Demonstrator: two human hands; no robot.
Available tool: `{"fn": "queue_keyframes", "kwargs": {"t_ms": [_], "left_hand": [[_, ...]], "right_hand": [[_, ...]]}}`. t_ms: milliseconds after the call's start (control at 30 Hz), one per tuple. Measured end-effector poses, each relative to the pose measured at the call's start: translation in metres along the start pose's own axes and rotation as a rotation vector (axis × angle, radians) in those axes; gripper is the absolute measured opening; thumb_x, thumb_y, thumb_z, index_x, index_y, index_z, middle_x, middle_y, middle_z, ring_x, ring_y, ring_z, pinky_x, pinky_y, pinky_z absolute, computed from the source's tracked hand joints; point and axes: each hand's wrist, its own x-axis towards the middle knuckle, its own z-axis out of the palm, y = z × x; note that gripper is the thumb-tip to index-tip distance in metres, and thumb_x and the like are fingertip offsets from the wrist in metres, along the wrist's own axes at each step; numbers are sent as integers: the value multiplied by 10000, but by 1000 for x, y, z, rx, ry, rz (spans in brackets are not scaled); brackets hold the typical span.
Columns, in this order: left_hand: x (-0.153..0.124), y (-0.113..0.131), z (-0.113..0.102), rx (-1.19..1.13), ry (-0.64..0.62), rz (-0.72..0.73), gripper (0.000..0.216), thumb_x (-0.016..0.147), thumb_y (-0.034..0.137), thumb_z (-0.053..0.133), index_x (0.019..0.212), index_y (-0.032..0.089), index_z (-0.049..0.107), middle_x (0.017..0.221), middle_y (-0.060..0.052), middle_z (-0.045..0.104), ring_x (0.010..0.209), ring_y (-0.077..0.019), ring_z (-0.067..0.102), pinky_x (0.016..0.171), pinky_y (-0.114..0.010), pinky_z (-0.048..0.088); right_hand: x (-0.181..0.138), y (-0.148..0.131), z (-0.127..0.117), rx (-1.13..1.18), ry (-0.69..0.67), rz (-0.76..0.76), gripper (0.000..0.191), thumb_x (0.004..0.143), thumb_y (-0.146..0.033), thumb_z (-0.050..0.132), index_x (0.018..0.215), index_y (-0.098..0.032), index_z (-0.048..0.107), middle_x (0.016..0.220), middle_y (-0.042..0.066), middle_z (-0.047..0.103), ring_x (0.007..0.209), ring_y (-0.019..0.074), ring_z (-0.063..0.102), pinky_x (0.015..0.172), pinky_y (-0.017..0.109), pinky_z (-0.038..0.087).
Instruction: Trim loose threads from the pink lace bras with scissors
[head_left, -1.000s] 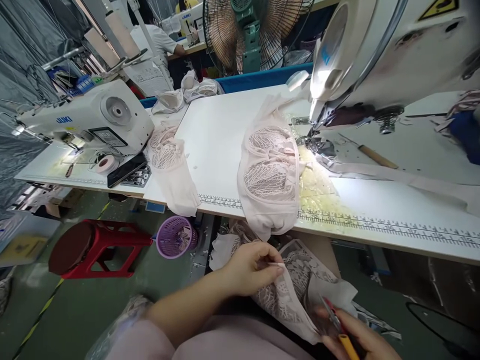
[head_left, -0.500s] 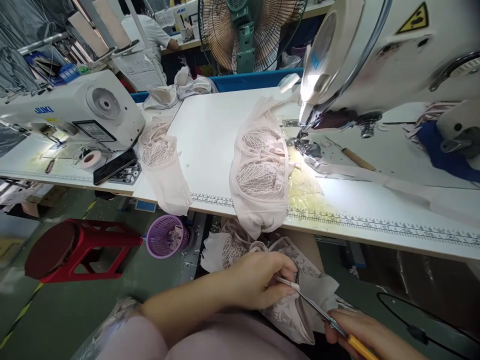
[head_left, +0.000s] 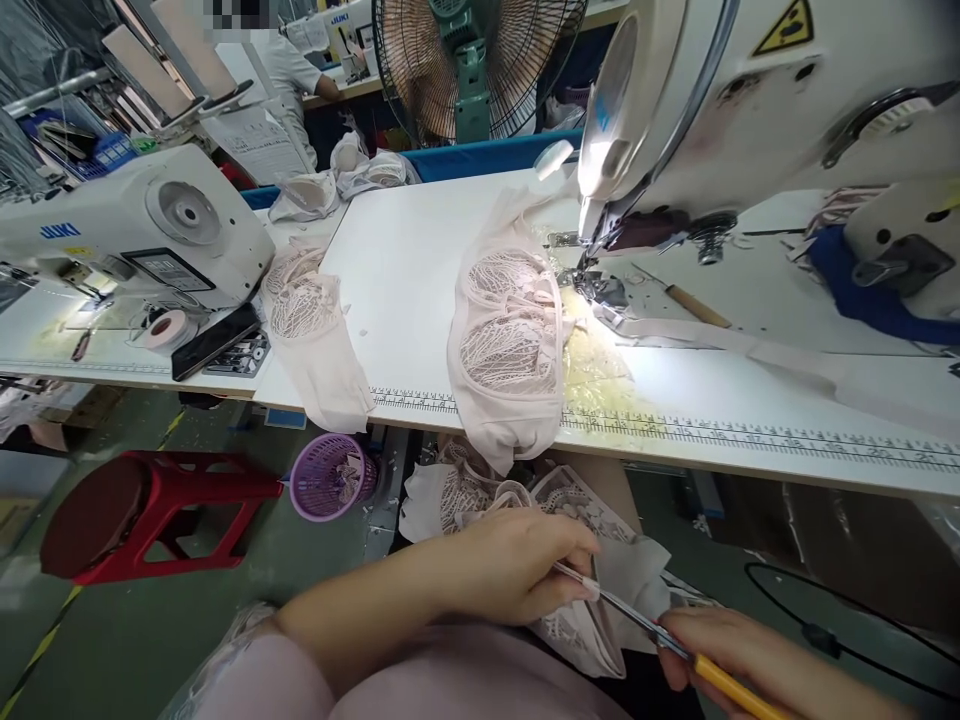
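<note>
My left hand (head_left: 517, 565) is closed, pinching a narrow pale strip (head_left: 590, 588) at the tip of a thin metal rod. That rod belongs to a yellow-handled tool (head_left: 739, 690), whose exact kind I cannot make out. My right hand (head_left: 739, 650) is closed around it where handle meets metal. Beneath both hands, pale pink lace bra pieces (head_left: 581, 640) lie in a heap over my lap. Above, on the table edge, a pink lace bra (head_left: 510, 350) rests beside the sewing machine's needle area, its lower part hanging over the edge. The left fingertips are partly hidden.
A lit sewing machine (head_left: 675, 120) stands at the right, a second machine (head_left: 135, 225) at the left. Another lace piece (head_left: 311, 340) drapes over the table edge. On the floor are a purple basket (head_left: 330, 510) and red stool (head_left: 157, 515). A fan (head_left: 472, 85) and a person sit behind.
The view has turned slightly, so the table and machines appear shifted left. Both hands keep their grips; the tool's metal shaft now lies a little flatter between them.
</note>
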Motion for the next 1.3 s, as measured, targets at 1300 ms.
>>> {"fn": "queue_keyframes", "kwargs": {"t_ms": [1300], "left_hand": [[-44,-56,-15,-147,556,39,187,900,78,502,1033,187,574,940,-58,594,885,-135,588,770,-245,504]], "right_hand": [[65,-17,73,210,550,13,250,826,-422,565,754,-189,508,762,46,613,633,110,553,577,199,514]]}}
